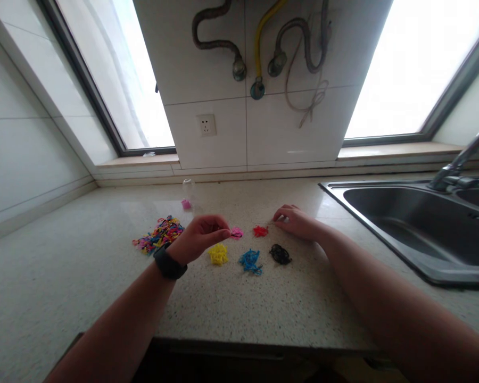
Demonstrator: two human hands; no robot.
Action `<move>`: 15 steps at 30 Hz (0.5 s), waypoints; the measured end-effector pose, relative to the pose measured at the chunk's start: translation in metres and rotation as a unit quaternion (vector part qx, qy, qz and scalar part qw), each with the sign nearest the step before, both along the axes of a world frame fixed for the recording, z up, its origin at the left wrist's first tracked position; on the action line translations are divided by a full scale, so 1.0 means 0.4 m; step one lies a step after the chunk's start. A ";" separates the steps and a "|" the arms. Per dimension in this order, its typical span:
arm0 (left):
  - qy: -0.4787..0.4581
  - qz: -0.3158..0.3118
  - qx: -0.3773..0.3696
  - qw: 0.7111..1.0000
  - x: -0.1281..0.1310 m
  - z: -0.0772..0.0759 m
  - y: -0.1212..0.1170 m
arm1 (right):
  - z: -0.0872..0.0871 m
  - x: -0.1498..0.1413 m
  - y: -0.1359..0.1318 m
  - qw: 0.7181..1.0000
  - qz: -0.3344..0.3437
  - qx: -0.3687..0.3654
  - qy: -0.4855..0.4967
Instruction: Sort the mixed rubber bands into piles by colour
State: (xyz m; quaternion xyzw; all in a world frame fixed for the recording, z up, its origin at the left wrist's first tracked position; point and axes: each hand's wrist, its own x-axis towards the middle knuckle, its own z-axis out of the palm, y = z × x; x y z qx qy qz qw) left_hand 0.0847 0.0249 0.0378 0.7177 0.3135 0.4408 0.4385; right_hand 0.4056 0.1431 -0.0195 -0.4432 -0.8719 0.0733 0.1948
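Note:
My left hand [201, 236], with a black watch [170, 261] at the wrist, is closed in a pinch. A thin dark rubber band shows at its fingertips, over a small pink pile of rubber bands [237, 232]. To the right, my right hand [297, 222] is low at the counter beside a red pile [260, 231]. Its fingers are bent in toward the thumb; what they hold, if anything, is too small to name. Nearer to me lie a yellow pile [218, 254], a blue pile [250, 261] and a black pile [280, 254].
A heap of mixed-colour rubber bands [162, 234] lies left of my left hand. Behind it are a clear bottle-like container [188, 187] and a pink piece [186, 204]. A steel sink [383, 234] with a tap [449, 173] is set into the speckled counter [223, 308] at right.

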 end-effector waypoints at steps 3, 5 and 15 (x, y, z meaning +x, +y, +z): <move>-0.025 -0.013 0.005 1.000 0.008 0.004 -0.009 | -0.002 -0.001 0.001 1.000 -0.001 0.000 -0.001; -0.034 -0.020 0.006 0.999 0.013 0.006 -0.014 | -0.004 -0.001 0.002 1.000 -0.002 -0.001 -0.004; -0.039 -0.051 0.030 0.998 0.035 0.010 -0.037 | -0.008 0.000 0.007 1.000 -0.006 -0.002 -0.007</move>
